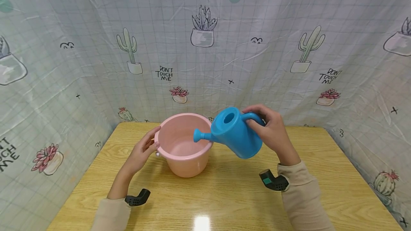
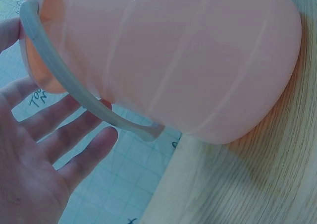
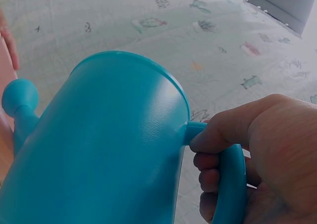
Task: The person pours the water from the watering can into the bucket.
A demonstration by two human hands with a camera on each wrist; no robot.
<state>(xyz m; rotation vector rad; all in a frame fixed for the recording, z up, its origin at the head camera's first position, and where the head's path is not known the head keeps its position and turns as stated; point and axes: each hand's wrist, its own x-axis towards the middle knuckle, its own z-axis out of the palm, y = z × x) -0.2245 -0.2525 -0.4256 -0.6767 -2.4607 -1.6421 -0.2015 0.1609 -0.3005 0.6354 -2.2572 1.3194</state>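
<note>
A pink bucket (image 1: 187,165) stands upright on the wooden table, its pale handle (image 2: 64,75) hanging down outside. My left hand (image 1: 146,150) touches the bucket's rim from the left, thumb and fingers spread along it; in the left wrist view the fingers look extended, some passing behind the handle. With curled fingers my right hand (image 1: 271,127) grips the handle of a blue watering can (image 1: 239,134). The can is held tilted to the bucket's right, its round spout head (image 1: 197,135) over the bucket's opening. No water is visible coming from the spout.
The wooden table (image 1: 237,195) spreads out beneath both hands. A cloth printed with cacti (image 1: 231,60) hangs behind it and along the sides. Dark wrist-worn devices sit on the left wrist (image 1: 138,198) and the right wrist (image 1: 274,181).
</note>
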